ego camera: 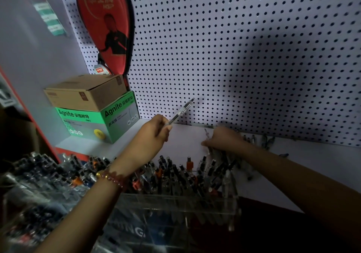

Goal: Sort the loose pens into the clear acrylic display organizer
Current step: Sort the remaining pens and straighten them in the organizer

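Head view: two hands are in frame, well apart. The left hand [154,133] is raised above the white shelf [312,166] and pinches one clear plastic pen with a black tip [181,111], which slants up and to the right towards the white pegboard wall [234,47]. The right hand [222,138] is lower, on the shelf, with its fingers curled round a bundle of clear-barrelled pens [220,155]. The light is too dim to count how many are in the bundle.

One clear acrylic display organizer [175,209] stands at the front edge, just below both forearms. It is packed with upright and leaning pens, far too many to count. A few more loose pens [267,141] lie on the shelf against the pegboard to the right of the right hand; about five show, blurred.

One bracelet of reddish beads [111,176] circles the left wrist. At the left, two boxes are stacked: one brown cardboard box [86,92] on one green and white box printed "Agnite" [101,123]. One red and black paddle-shaped case [106,26] hangs on the pegboard above them.
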Demonstrator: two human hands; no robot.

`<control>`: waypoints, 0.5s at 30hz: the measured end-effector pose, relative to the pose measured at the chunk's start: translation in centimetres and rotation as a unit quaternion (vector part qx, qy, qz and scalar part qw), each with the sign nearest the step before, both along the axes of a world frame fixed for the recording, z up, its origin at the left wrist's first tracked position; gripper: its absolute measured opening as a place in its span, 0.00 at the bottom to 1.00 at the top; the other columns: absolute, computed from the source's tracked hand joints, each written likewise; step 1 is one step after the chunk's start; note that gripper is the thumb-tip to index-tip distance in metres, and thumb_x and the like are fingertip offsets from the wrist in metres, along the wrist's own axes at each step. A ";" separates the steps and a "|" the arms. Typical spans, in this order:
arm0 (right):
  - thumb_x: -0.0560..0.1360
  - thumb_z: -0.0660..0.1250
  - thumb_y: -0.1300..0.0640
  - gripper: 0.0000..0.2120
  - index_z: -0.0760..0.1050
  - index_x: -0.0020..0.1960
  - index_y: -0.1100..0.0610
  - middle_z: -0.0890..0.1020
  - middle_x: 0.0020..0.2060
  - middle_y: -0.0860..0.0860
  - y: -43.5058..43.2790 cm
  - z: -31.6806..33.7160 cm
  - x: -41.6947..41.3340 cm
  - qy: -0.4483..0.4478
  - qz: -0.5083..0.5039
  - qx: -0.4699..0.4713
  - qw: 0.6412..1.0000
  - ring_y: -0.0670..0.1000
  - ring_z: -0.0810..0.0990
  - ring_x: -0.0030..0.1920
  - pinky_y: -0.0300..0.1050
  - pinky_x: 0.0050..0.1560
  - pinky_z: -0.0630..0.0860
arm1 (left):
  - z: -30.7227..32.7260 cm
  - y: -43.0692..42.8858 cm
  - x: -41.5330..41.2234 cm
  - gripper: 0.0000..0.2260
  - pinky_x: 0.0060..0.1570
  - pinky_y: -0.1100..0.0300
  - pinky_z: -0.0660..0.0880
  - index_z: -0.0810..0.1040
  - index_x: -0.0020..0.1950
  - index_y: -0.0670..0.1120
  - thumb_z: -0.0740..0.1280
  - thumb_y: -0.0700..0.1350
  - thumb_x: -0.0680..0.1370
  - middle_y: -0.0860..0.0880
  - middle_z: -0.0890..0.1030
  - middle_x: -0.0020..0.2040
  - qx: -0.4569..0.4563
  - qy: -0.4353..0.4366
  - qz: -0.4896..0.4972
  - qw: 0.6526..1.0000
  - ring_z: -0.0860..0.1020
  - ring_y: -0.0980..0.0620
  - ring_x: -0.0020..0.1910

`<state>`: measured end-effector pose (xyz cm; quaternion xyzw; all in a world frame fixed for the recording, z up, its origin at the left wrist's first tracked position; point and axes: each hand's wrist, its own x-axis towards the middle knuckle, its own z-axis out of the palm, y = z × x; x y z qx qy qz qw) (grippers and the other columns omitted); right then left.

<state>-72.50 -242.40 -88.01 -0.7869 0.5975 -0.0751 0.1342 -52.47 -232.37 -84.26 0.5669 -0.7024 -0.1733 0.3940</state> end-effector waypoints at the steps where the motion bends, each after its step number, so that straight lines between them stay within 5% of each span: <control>1: 0.77 0.63 0.45 0.21 0.66 0.32 0.56 0.67 0.27 0.49 -0.1 0.0 -0.1 -0.022 -0.002 0.004 1.000 0.46 0.65 0.26 0.39 0.27 0.61 | 0.0 0.0 0.0 0.07 0.38 0.46 0.74 0.69 0.46 0.43 0.59 0.46 0.81 0.50 0.75 0.34 -0.001 -0.001 0.000 1.000 0.69 0.51 0.31; 4: 0.82 0.57 0.51 0.20 0.68 0.33 0.58 0.63 0.26 0.48 -0.7 1.0 -0.5 -0.151 -0.018 -0.010 0.988 0.46 0.63 0.24 0.39 0.27 0.61 | 0.2 0.1 0.1 0.09 0.40 0.44 0.75 0.69 0.48 0.42 0.57 0.47 0.82 0.49 0.74 0.36 -0.010 -0.007 0.005 1.000 0.70 0.49 0.33; 8: 0.82 0.55 0.54 0.19 0.67 0.33 0.56 0.68 0.27 0.50 0.2 6.6 -0.7 -0.395 -0.014 -0.054 0.917 0.46 0.64 0.24 0.37 0.26 0.62 | 0.5 0.1 -0.2 0.08 0.36 0.52 0.73 0.67 0.46 0.43 0.56 0.45 0.82 0.50 0.74 0.36 -0.025 0.021 0.018 0.999 0.71 0.52 0.31; 11: 0.82 0.55 0.55 0.18 0.70 0.34 0.56 0.68 0.24 0.49 3.1 10.8 0.6 -0.428 0.076 -0.086 0.896 0.44 0.62 0.21 0.37 0.25 0.62 | 1.8 0.3 -0.3 0.07 0.34 0.64 0.75 0.66 0.45 0.43 0.56 0.42 0.82 0.48 0.79 0.37 0.026 0.158 -0.001 0.987 0.75 0.55 0.26; 15: 0.81 0.58 0.53 0.14 0.78 0.44 0.59 0.72 0.22 0.49 6.4 12.7 3.4 -0.439 0.097 -0.143 0.882 0.42 0.68 0.19 0.33 0.25 0.67 | 4.3 1.9 -0.2 0.07 0.42 0.61 0.79 0.67 0.45 0.43 0.56 0.41 0.82 0.48 0.83 0.41 0.027 0.246 -0.060 0.967 0.82 0.51 0.37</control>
